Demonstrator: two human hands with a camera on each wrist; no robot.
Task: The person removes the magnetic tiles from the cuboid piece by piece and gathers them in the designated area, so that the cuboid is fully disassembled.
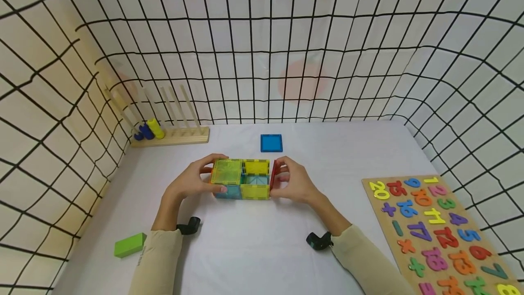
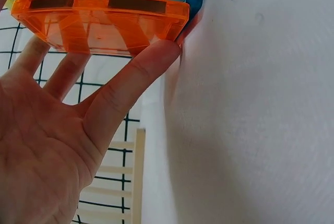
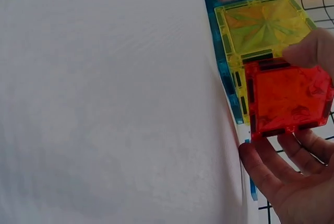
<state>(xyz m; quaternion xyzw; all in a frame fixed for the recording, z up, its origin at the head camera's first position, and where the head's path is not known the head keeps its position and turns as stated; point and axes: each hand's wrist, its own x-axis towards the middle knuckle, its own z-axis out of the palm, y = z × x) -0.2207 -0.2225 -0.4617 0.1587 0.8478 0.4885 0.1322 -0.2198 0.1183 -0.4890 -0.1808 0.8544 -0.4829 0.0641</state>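
A box-shaped build of clear magnetic tiles (image 1: 227,172) stands mid-table, with yellow and teal walls. Its left half has a yellow-green tile on top; the right half is uncovered above. My left hand (image 1: 186,183) grips the left end, thumb at the front and fingers at the back. An orange tile (image 2: 99,23) faces the palm there. At the other end my right hand (image 1: 298,183) pinches a red magnetic tile (image 3: 289,98) by opposite edges, thumb on one and fingertips on the other. The red tile stands on edge close beside the yellow walls (image 3: 266,25).
Behind the build lies a blue tile (image 1: 271,143). A wooden peg stand (image 1: 184,136) with blue and yellow pieces is at back left, a green block (image 1: 130,245) at front left. A number board (image 1: 420,215) lies right. Black wire mesh (image 1: 249,53) surrounds the table.
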